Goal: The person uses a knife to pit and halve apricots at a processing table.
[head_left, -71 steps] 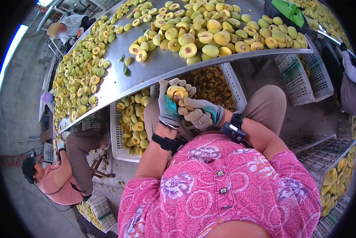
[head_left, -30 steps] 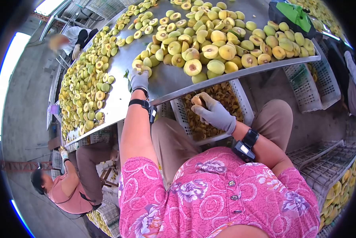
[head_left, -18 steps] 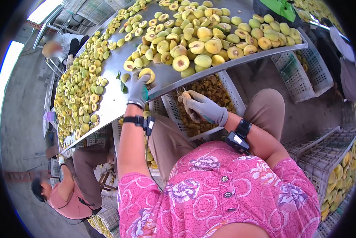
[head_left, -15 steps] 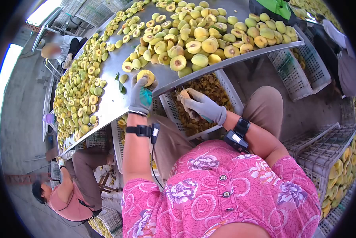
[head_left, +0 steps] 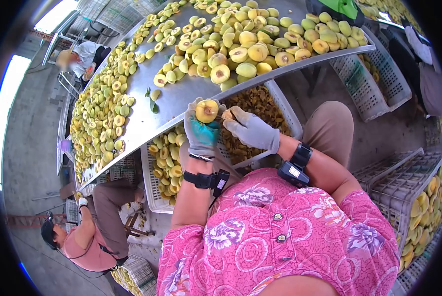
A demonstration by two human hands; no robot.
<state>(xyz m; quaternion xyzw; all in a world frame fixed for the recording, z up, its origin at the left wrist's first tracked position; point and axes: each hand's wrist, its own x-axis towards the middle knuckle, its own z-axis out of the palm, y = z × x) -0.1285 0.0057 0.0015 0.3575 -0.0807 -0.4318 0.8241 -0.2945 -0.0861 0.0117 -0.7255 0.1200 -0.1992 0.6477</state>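
My left hand (head_left: pixel 201 129), in a grey glove with a teal patch, grips a yellow peach half (head_left: pixel 207 111), its cut face and brown centre turned up. Close on its right, my gloved right hand (head_left: pixel 251 129) is closed around a small tan-handled pitting tool (head_left: pixel 227 115); its working end is hard to make out. Both hands are over the table's near edge, above a white crate (head_left: pixel 289 111) of brown pits and scraps. Left of it, partly under the table, stands a crate of peach halves (head_left: pixel 167 163).
Piles of peaches (head_left: pixel 250 39) and cut halves (head_left: pixel 105 113) lie on the metal table (head_left: pixel 174 101). More crates (head_left: pixel 371 84) stand on the right, including a stacked crate (head_left: pixel 393 197). Co-workers sit at the lower left (head_left: pixel 90 241) and upper left (head_left: pixel 85 56).
My left hand has come right and down from over the table with the peach half, close to my right hand. The crate of halves beneath now shows. My right hand has barely moved.
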